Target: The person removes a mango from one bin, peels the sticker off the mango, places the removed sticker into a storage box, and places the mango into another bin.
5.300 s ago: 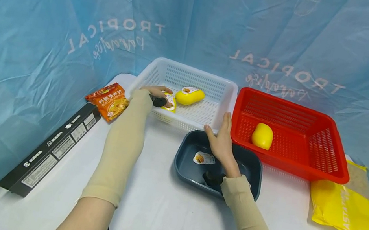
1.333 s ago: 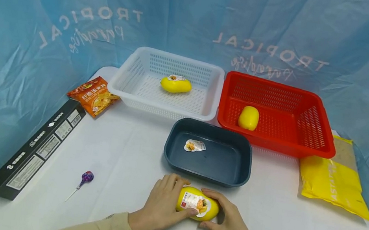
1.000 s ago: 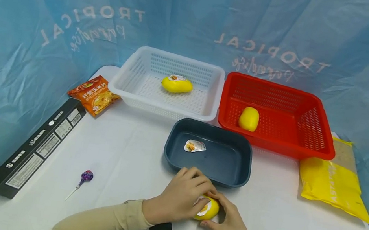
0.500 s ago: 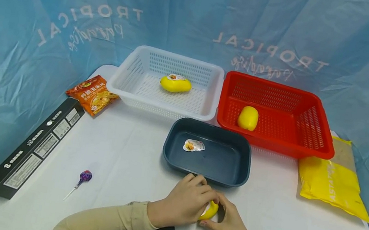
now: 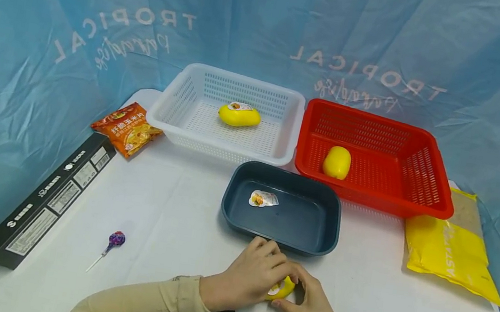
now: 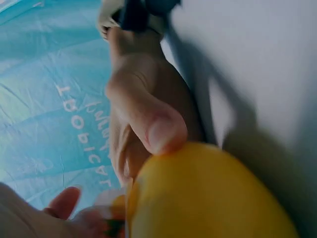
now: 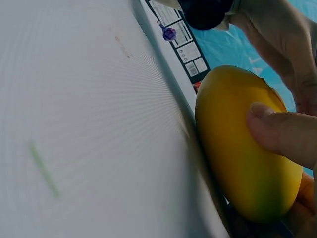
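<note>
A yellow mango lies on the white table in front of the dark tray. My right hand grips its right end, the thumb pressed on the near side. My left hand bends over the mango from the left, its curled fingertips at the edge of a white sticker on the fruit. Most of the sticker is hidden under that hand; part of its orange picture shows. In the left wrist view, the mango fills the bottom, and the left thumb is at the lower left.
The dark blue tray holds a loose sticker. Behind it, a white basket and a red basket each hold one mango. A lollipop, black box and orange snack bag lie left, a yellow bag right.
A mango from the white basket is now between both hands in front. The left hand has shifted right over it and curled its fingers at the sticker; the right hand keeps its hold.
</note>
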Demonstrator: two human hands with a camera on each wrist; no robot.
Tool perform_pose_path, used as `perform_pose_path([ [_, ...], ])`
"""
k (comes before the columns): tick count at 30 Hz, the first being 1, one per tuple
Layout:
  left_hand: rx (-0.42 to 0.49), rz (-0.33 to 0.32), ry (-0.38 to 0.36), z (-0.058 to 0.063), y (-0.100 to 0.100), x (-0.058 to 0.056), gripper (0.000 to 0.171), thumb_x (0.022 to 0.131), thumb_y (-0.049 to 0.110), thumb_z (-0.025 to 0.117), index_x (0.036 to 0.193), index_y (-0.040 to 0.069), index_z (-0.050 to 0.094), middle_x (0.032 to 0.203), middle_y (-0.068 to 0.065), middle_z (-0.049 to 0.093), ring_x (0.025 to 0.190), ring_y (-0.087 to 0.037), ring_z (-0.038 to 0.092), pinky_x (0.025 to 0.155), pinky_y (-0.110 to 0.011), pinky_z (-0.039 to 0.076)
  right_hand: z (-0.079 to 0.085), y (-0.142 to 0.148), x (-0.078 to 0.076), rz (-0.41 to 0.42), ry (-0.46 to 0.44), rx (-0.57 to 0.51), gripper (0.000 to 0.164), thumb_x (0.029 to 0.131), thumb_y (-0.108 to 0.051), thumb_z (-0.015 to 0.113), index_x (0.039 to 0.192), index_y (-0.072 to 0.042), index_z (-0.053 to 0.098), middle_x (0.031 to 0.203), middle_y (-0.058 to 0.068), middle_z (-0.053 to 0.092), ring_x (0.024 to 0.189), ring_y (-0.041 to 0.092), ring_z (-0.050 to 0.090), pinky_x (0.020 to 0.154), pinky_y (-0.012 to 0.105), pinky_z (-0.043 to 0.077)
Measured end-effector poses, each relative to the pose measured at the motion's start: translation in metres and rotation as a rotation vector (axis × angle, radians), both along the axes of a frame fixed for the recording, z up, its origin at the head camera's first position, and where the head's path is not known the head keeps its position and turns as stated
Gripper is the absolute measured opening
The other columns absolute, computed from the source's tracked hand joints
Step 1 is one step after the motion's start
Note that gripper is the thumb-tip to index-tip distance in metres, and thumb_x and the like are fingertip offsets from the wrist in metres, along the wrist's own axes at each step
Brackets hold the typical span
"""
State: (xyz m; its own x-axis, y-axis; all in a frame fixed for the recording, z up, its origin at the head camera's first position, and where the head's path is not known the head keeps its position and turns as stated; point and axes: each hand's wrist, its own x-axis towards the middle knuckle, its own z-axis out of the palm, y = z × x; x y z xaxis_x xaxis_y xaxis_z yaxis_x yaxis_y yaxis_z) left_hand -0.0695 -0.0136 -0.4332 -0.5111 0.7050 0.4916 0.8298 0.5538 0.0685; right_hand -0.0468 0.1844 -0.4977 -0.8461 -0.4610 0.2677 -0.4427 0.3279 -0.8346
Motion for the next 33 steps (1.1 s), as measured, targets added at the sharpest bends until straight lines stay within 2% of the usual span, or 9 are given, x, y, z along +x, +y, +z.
perform_pose_path([
  [3,0.127,-0.033,-0.010,0.007,-0.005,-0.001,0.019,0.078,0.013,0.078,0.092,0.022,0.068,0.088,0.011,0.067,0.083,-0.008,0.053,0.077,-0.022,0.036,0.000,0.000,0.000,-0.002,0.013,0.013,0.061,0.076,-0.018,0.083,0.129,-0.012,0.055,0.125,0.003,0.063,0.115,0.004,0.057,0.102,0.012,0.040],
  [7,0.443,-0.068,-0.074,0.033,-0.017,-0.013,0.022,0.082,-0.004,0.066,0.090,0.015,0.069,0.088,0.005,0.067,0.081,-0.009,0.057,0.072,-0.021,0.037,0.000,0.001,-0.002,-0.001,-0.005,0.035,0.063,0.076,-0.019,0.083,0.132,-0.012,0.054,0.128,0.003,0.062,0.120,0.004,0.055,0.105,0.010,0.035],
  [10,0.685,-0.074,-0.207,0.052,-0.027,-0.028,0.023,0.085,-0.011,0.060,0.097,0.007,0.067,0.088,-0.003,0.065,0.073,-0.011,0.055,0.067,-0.020,0.041,0.001,0.001,-0.004,0.023,-0.026,0.015,0.064,0.076,-0.019,0.083,0.133,-0.013,0.053,0.131,0.004,0.061,0.125,0.006,0.053,0.108,0.010,0.032],
  [13,0.785,-0.026,-0.394,0.054,-0.034,-0.043,0.025,0.088,-0.007,0.061,0.111,0.003,0.061,0.094,-0.009,0.063,0.066,-0.011,0.051,0.061,-0.019,0.044,0.001,0.000,-0.006,0.048,-0.043,-0.017,0.065,0.077,-0.017,0.082,0.135,-0.013,0.052,0.134,0.006,0.059,0.128,0.008,0.052,0.110,0.011,0.031],
  [16,0.751,0.052,-0.543,0.045,-0.036,-0.055,0.035,0.089,-0.009,0.057,0.122,0.003,0.056,0.103,-0.011,0.060,0.064,-0.010,0.054,0.060,-0.020,0.047,0.000,0.000,-0.005,0.059,-0.045,-0.020,0.065,0.078,-0.017,0.081,0.136,-0.011,0.051,0.135,0.007,0.059,0.128,0.008,0.051,0.110,0.011,0.031],
  [19,0.636,0.117,-0.613,0.038,-0.035,-0.066,0.044,0.089,-0.011,0.049,0.129,0.006,0.051,0.109,-0.010,0.058,0.062,-0.008,0.056,0.054,-0.019,0.046,-0.001,0.000,-0.005,0.056,-0.066,-0.002,0.065,0.079,-0.019,0.081,0.136,-0.012,0.051,0.136,0.005,0.058,0.129,0.007,0.050,0.110,0.010,0.030],
  [22,0.513,0.153,-0.661,0.034,-0.034,-0.075,0.047,0.089,-0.010,0.046,0.132,0.008,0.047,0.109,-0.006,0.058,0.063,-0.008,0.054,0.050,-0.018,0.042,-0.001,0.000,-0.005,0.050,-0.062,0.010,0.065,0.079,-0.020,0.081,0.136,-0.013,0.050,0.137,0.005,0.057,0.129,0.007,0.050,0.110,0.010,0.030],
  [27,0.386,0.177,-0.743,0.027,-0.033,-0.087,0.049,0.089,-0.007,0.044,0.135,0.010,0.044,0.108,-0.002,0.061,0.066,-0.009,0.052,0.051,-0.018,0.038,0.000,0.000,-0.006,0.044,-0.063,0.016,0.066,0.079,-0.021,0.081,0.136,-0.015,0.050,0.137,0.005,0.058,0.129,0.007,0.050,0.110,0.010,0.030],
  [33,0.216,0.228,-0.763,0.020,-0.032,-0.095,0.055,0.089,-0.006,0.043,0.141,0.010,0.039,0.112,-0.002,0.061,0.050,-0.011,0.041,0.044,-0.018,0.025,-0.002,0.000,-0.005,0.044,-0.072,0.028,0.066,0.079,-0.023,0.081,0.137,-0.016,0.050,0.137,0.003,0.058,0.129,0.007,0.051,0.109,0.010,0.031],
])
